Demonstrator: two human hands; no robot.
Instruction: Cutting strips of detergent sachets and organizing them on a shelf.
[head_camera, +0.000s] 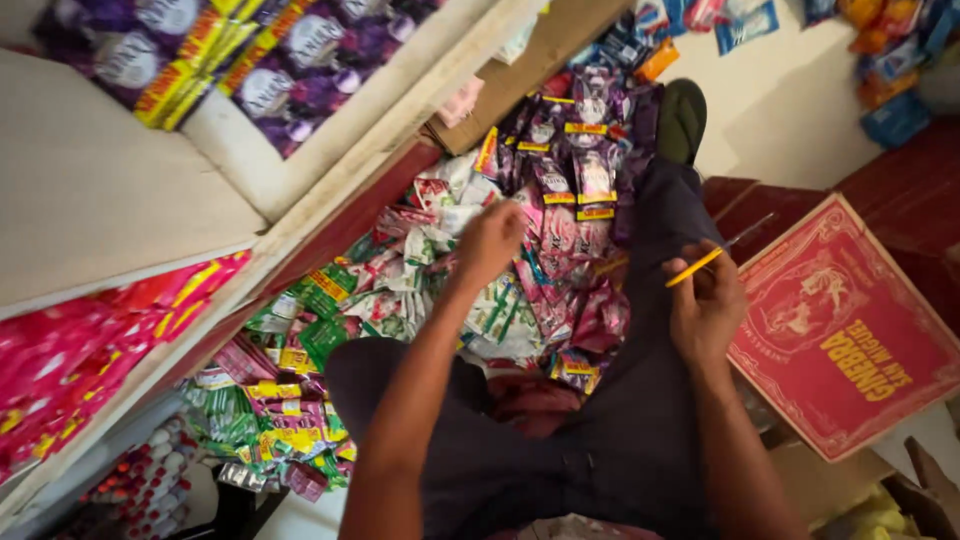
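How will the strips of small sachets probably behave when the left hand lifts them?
The sachet strips look thin and crumpled, so probably floppy and light. Their glossy film may slip between the left hand's fingers. Joined sachets would likely trail together.

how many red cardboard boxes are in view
1: a flat red cardboard box lies on the floor beside the right hand, which holds a yellow-handled cutter. Others may be hidden.

Sachets (500, 280) left (box (840, 330) right)
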